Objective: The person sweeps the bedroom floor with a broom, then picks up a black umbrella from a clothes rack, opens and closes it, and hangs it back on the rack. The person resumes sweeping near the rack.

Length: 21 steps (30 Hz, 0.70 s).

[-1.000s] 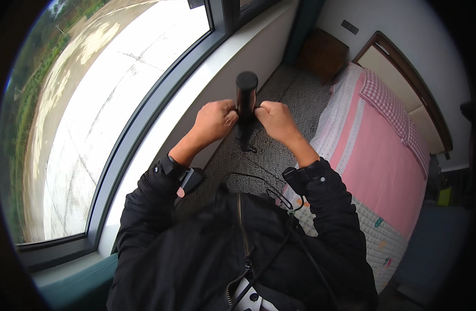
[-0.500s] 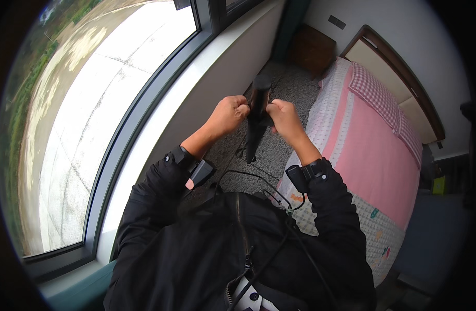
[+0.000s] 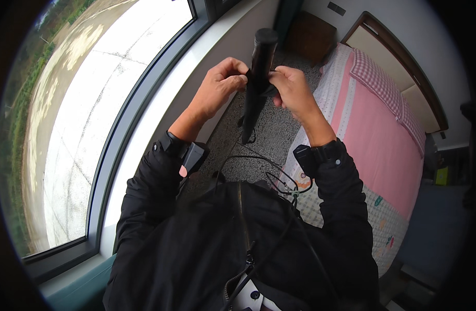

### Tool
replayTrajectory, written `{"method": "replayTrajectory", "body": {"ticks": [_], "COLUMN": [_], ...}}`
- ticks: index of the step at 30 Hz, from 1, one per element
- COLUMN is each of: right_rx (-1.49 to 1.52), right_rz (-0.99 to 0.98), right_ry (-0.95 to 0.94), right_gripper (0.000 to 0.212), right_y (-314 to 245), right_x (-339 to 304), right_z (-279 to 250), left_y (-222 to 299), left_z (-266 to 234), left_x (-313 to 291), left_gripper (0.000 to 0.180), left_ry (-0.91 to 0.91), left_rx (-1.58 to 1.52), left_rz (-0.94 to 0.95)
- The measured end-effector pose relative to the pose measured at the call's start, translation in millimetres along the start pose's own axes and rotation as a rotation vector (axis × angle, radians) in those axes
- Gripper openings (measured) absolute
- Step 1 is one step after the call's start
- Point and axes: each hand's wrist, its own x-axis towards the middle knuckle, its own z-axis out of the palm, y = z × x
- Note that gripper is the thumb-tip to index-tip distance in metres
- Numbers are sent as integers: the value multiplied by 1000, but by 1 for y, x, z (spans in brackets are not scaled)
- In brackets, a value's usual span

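Observation:
A long black object that looks like a furled umbrella (image 3: 263,58) stands nearly upright in front of me, its thick round end up and its narrower end down toward the floor. My left hand (image 3: 217,88) pinches at its left side, thumb and forefinger closed on a dark edge. On the other side, my right hand (image 3: 293,92) is closed on a small black flap that sticks out from it. What exactly each fingertip grips is partly hidden. Black devices (image 3: 194,155) are strapped over both sleeve cuffs.
To the left runs a large window (image 3: 144,98) with a white sill. A bed (image 3: 372,140) with pink covers and checked pillows lies to the right. A brown cabinet (image 3: 311,36) stands in the far corner. Thin black cables (image 3: 248,156) hang before my jacket, above the grey floor (image 3: 282,129).
Both hands have moved up and away from my body with the umbrella, which now shows more of its length. The left hand's fingers have loosened from a fist into a pinch.

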Motion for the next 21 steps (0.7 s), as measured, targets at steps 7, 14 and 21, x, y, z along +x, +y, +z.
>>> {"method": "replayTrajectory", "body": {"ticks": [7, 14, 21], "right_rx": [37, 74, -167], "right_rz": [4, -206, -58], "right_ry": [-109, -151, -376], "right_gripper": [29, 25, 74], "right_y": [-30, 1, 46], "right_x": [13, 6, -22], "right_z": [24, -6, -10], "left_y": [-20, -16, 27], "left_z": [13, 5, 4], "left_x": [-1, 6, 34], "left_gripper": [52, 19, 45], "left_ry": [9, 59, -512], "left_rx": [189, -214, -228], "left_rz": [9, 111, 394]}}
